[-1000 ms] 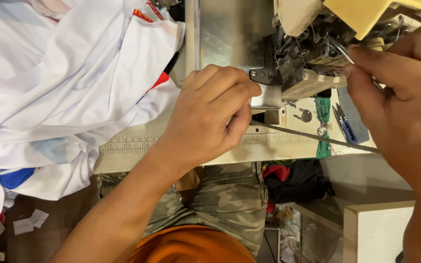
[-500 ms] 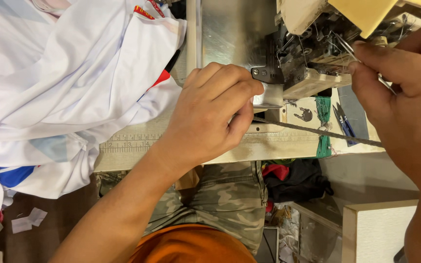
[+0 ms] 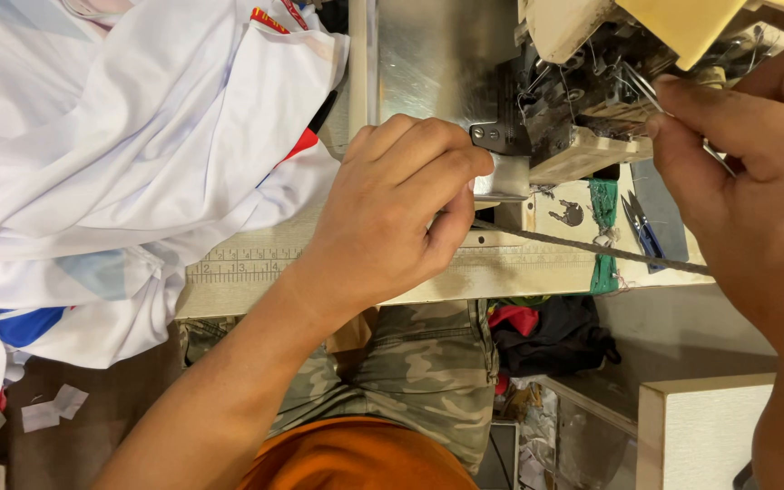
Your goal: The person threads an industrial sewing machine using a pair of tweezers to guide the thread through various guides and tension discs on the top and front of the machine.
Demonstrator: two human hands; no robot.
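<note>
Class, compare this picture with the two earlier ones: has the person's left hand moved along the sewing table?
No. The left hand stays curled beside the metal plate, just above the ruler strip on the table edge, as in both earlier pictures.

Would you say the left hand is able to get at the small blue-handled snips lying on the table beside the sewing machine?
Probably yes. The left hand rests by the presser foot, and the snips lie uncovered to its right. Only a thin dark cord crosses the table between them.

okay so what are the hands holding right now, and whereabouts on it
The right hand pinches thin metal tweezers near their back end, tips at the sewing machine. The left hand rests curled by the machine's metal plate; whether it grips anything cannot be told.
</note>
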